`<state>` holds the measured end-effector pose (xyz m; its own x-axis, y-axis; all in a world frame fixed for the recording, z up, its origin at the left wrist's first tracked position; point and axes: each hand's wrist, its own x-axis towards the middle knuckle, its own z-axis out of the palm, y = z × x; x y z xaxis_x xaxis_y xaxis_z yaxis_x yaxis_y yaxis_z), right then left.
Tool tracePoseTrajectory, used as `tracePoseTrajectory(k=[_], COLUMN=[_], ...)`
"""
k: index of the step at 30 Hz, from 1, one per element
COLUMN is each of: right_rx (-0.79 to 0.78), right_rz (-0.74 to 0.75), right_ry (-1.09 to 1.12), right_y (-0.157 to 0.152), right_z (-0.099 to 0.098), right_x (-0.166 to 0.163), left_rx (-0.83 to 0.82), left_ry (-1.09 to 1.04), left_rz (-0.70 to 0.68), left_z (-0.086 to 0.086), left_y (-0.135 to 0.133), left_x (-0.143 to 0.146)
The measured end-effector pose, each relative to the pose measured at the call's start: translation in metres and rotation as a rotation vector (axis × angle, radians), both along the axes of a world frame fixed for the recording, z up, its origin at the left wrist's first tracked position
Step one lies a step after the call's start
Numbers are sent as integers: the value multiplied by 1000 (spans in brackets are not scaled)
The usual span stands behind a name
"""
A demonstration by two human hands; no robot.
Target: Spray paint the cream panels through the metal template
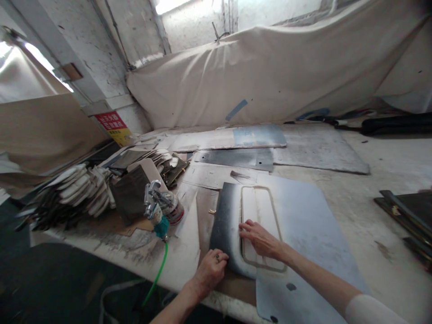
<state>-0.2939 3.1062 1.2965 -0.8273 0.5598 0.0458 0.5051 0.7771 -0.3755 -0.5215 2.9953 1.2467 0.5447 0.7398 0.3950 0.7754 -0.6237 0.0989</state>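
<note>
On the worktable lies a dark sheet (223, 220), its surface fading to white towards a thin frame (281, 234) with rounded corners. My left hand (213, 269), with a ring on one finger, has its fingers curled over the sheet's near left corner; the thumb is partly hidden. Across the frame reaches my right hand (259, 238), fingers stretched and slightly apart, fingertips touching the frame's left side. A pale blue-grey sheet (310, 225) with a few holes extends under my right forearm. A small gold-coloured metal piece (212, 211) shows just left of the dark sheet.
A spray gun (155, 209) with a green hose (158, 274) stands at the table's front edge beside a can (174, 210). Piled flat pieces (81, 189) lie to the left. Dark pieces with metal fittings (408, 211) lie right. Boards (320, 146) and a draped cloth (270, 72) are behind.
</note>
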Motion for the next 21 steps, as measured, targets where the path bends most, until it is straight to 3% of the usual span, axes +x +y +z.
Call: tracePoseTrajectory(k=[6,10,16,21], right_rx=[1,-4,16,20], right_rz=[-29,-74,-149,-238], right_ry=[43,79,118,182], right_y=[-4,-11,-14,-39], right_z=[18,18,-7,-32], right_x=[10,19,8,-21], left_rx=[-8,-17,-5,-35], left_ry=[20,37,54,106], left_rz=[-12,-82,-83,-31], left_z=[-5,-5,-5,17], left_y=[-8,-12,-17,-41], left_x=[-7,5,17,-17])
